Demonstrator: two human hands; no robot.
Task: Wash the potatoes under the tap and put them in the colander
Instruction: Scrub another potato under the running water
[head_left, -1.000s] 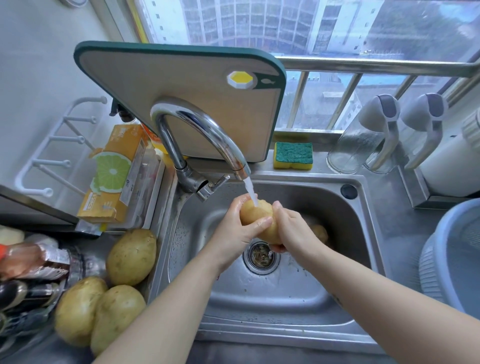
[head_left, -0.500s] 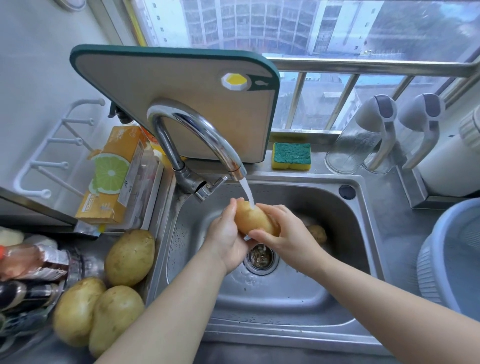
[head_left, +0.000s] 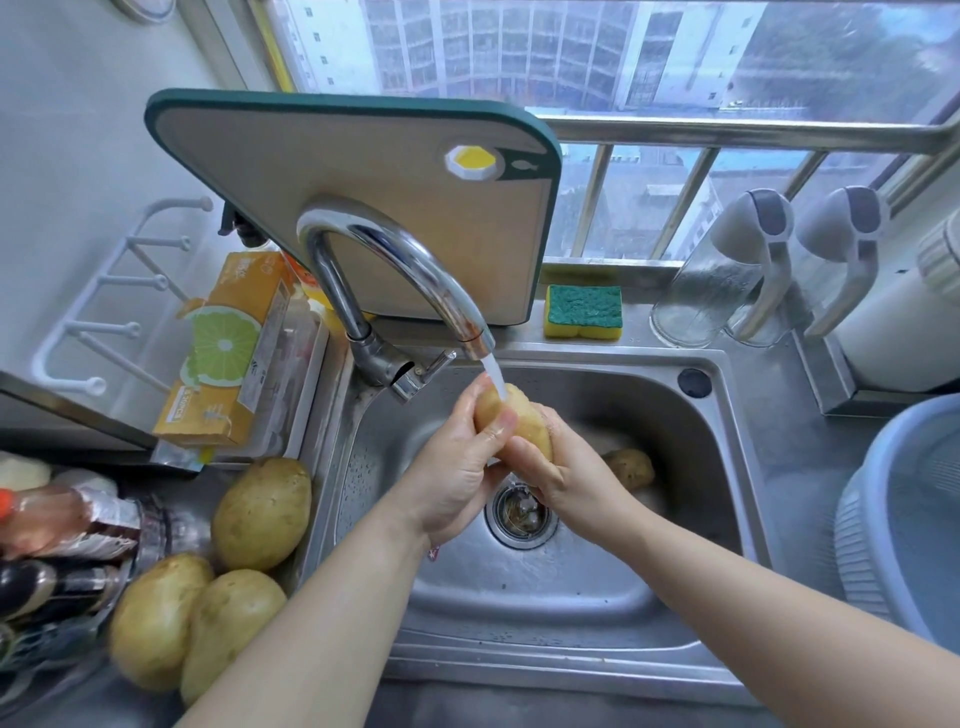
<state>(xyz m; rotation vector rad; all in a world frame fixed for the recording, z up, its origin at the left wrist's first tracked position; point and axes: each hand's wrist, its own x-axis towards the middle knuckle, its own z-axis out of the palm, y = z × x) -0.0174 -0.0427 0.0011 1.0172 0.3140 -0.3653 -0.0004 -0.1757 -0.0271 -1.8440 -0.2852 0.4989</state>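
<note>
Head view: left hand (head_left: 457, 467) and right hand (head_left: 566, 473) clasp one potato (head_left: 511, 415) under the tap (head_left: 415, 275) stream, above the sink (head_left: 727, 467) drain. A second potato (head_left: 631, 467) lies in the sink at 3 o'clock. Blue colander (head_left: 893, 519), at 3 o'clock beyond the rim, looks empty. Since 0.5 s ago, the held potato stands more upright. Three potatoes (head_left: 208, 577) wait at 9 o'clock

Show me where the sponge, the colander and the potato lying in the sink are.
Sponge (head_left: 584, 306): head view, on its green scouring top.
Colander (head_left: 857, 519): head view, on its ribbed outer wall at the right edge.
Potato lying in the sink (head_left: 629, 467): head view, on its visible skin, behind the right wrist.
</note>
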